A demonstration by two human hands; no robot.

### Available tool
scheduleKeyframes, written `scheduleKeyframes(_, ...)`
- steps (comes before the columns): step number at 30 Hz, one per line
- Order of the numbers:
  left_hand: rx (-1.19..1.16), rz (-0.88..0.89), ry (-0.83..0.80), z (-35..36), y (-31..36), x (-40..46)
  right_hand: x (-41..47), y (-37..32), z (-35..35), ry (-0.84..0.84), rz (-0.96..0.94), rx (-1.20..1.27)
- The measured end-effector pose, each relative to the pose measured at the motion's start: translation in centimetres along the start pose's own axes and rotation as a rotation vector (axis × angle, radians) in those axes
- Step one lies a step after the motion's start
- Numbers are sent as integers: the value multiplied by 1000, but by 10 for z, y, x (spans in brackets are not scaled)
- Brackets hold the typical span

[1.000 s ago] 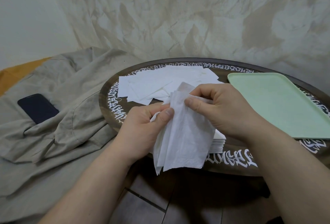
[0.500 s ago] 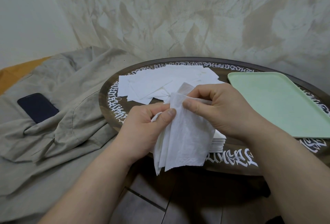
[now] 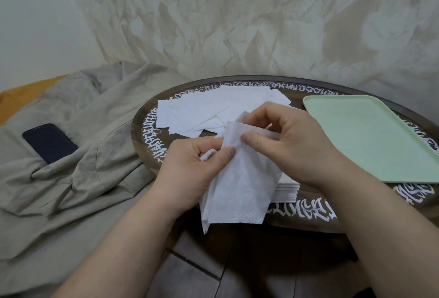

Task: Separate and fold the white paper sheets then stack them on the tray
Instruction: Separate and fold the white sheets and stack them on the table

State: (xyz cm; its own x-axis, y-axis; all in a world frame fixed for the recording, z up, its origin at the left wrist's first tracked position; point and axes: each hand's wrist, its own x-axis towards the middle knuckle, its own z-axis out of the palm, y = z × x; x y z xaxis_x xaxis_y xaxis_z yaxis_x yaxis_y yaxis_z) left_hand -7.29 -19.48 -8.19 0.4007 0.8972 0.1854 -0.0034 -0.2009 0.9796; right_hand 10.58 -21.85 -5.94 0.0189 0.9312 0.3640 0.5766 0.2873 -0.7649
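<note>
Both hands hold a thin white paper sheet (image 3: 240, 186) that hangs down over the near edge of the round table. My left hand (image 3: 190, 167) pinches its left layers between thumb and fingers. My right hand (image 3: 289, 141) pinches the top edge from the right, thumb on the front face. Under my right hand lies a neat stack of white sheets (image 3: 285, 192), mostly hidden. A loose pile of white sheets (image 3: 209, 110) is spread on the far left part of the table. The pale green tray (image 3: 370, 136) sits to the right with nothing on it.
The dark round table (image 3: 142, 129) has white lettering round its rim. A crumpled beige cloth (image 3: 78, 155) lies to the left with a dark phone (image 3: 50, 143) on it. A draped cloth hangs behind. Dark floor tiles show below.
My fingers have shifted slightly on the sheet's top edge, parting its layers a little more. The hands and the sheet stay in the same place.
</note>
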Motion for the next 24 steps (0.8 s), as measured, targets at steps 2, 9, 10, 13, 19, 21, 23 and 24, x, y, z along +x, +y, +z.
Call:
scheduleKeyframes(2,47,20,28,-1,-1,1,0,-3,-1,55,-127,-88)
scheduleKeyframes(9,303,140,8,-3,-3,1,0,-7,6,-58,-276,-296)
scheduleKeyframes(10,324,153,14,-4,-4,1,0,-6,5,-61,-256,-296)
scheduleKeyframes(13,323,146,32,-4,-2,1,0,-5,1,-37,-203,-307)
scheduleKeyframes(19,157,61,128,-6,-4,4,3,-2,1,76,-116,-476)
scheduleKeyframes(21,128,54,139,-6,-4,4,2,-4,1,52,-118,-436)
scheduleKeyframes(23,119,53,132,-6,-3,3,0,-5,2,25,-127,-317)
scheduleKeyframes(24,109,53,128,-6,-2,3,-1,-4,3,8,-102,-260)
